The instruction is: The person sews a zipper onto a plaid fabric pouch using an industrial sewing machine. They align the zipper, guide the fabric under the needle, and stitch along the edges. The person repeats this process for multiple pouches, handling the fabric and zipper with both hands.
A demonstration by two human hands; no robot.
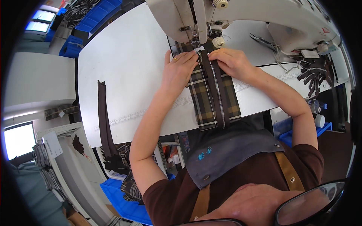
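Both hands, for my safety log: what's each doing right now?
Left hand: open, resting on plaid fabric.
Right hand: closed, apparently pinching the zipper.

Left of the left hand [179,74], the white tabletop [132,79] offers a broad open lane, broken only by a dark strip [102,109] that runs over the front edge. Ahead, the sewing machine head [171,20] blocks the way, its presser foot (a tight spot) just beyond the fingertips. Right of the right hand [233,64], a bare patch leads under the machine arm, hemmed in by metal snips [262,40], loose cord [284,67] and a dark strip bundle [318,73].
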